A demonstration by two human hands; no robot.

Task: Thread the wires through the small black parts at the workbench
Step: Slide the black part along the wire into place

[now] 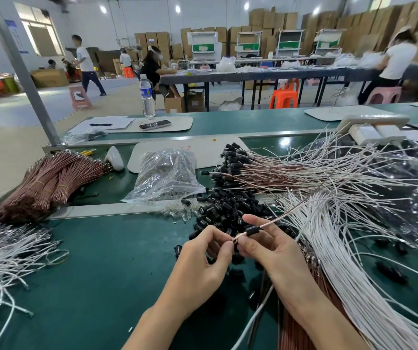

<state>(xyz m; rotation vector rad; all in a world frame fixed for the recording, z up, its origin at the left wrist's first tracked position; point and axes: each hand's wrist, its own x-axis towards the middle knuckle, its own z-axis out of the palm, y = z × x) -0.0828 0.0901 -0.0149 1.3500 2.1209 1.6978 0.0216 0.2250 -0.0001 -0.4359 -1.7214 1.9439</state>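
My right hand (266, 246) pinches a thin pink wire (288, 214) that slants up to the right, with a small black part (252, 230) strung on it near the end. My left hand (206, 256) pinches the wire's metal tip (235, 239) between thumb and fingertips, close against the right hand. Just beyond both hands lies a heap of loose black parts (224, 210) on the green bench (102, 261). White wires (341, 248) fan out to the right. Finished pink wires carrying black parts (248, 168) are piled further back.
Bundled brown wires (51, 183) lie at the left, loose white wires (6, 251) at the near left. A clear plastic bag of parts (165, 175) sits behind the heap. A water bottle (147, 97), papers and a phone (155, 124) rest on the far bench. People work at tables beyond.
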